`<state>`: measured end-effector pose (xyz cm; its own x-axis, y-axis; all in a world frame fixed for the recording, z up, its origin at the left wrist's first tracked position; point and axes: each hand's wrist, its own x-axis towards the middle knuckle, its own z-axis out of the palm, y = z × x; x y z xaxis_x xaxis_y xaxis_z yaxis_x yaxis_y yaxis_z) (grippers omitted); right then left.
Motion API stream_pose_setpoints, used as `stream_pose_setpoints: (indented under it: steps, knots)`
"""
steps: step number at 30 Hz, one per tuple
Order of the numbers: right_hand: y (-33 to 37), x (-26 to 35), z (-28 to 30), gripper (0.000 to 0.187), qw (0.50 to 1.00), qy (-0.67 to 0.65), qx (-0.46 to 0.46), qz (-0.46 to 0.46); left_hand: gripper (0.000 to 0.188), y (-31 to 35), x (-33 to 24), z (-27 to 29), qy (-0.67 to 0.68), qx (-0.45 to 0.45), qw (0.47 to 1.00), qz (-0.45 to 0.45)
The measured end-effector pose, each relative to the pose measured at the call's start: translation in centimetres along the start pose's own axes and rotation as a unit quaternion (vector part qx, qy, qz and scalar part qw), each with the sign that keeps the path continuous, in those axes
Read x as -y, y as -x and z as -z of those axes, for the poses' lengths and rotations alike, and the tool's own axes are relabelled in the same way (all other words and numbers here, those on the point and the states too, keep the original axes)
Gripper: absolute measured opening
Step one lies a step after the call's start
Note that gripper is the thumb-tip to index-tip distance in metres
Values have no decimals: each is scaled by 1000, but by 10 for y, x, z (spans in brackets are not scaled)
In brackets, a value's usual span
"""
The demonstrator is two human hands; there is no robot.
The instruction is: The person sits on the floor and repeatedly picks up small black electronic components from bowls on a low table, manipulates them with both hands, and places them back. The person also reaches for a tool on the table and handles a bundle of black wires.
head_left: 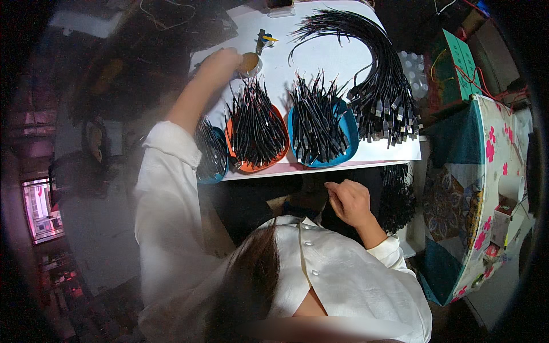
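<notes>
My left hand point(224, 63) reaches over the far left of the white table, beside a small round tin point(250, 64) with a brownish inside. Its fingers are curled, and whatever they hold, if anything, is hidden. Closed in front of the table's near edge is my right hand point(349, 201), thumb and fingers bent together. Against the dark background I cannot make out anything in it. Short black USB cables fill an orange tray point(281, 157), a blue tray point(353, 134) to its right and another blue tray point(220, 176) under my left forearm.
A thick bundle of long black USB cables point(380, 74) curves over the table's right side. Behind the tin lies a dark tool with a yellow part point(264, 41). On the right stand a green box point(460, 63) with red wires and a flower-patterned cloth point(492, 166).
</notes>
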<state>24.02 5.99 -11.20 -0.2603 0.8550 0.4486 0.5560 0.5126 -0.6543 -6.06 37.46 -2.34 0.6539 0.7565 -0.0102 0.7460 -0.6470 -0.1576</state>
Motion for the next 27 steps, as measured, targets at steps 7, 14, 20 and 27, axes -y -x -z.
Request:
stream_pose_setpoints:
  steps: [7,14,20,27]
  knots:
    - [-1,1,0,19,1000,0,-7,-5,7,-4,-9,-3,-46,19,998,25]
    - [-2,2,1,21,1000,4,-3,-3,9,-3,-9,-6,-6,17,998,59]
    - [-1,3,1,22,1000,9,-7,-1,15,13,12,18,174,-91,979,63]
    - [0,4,-2,24,1000,21,-7,12,23,61,32,55,488,-117,825,259]
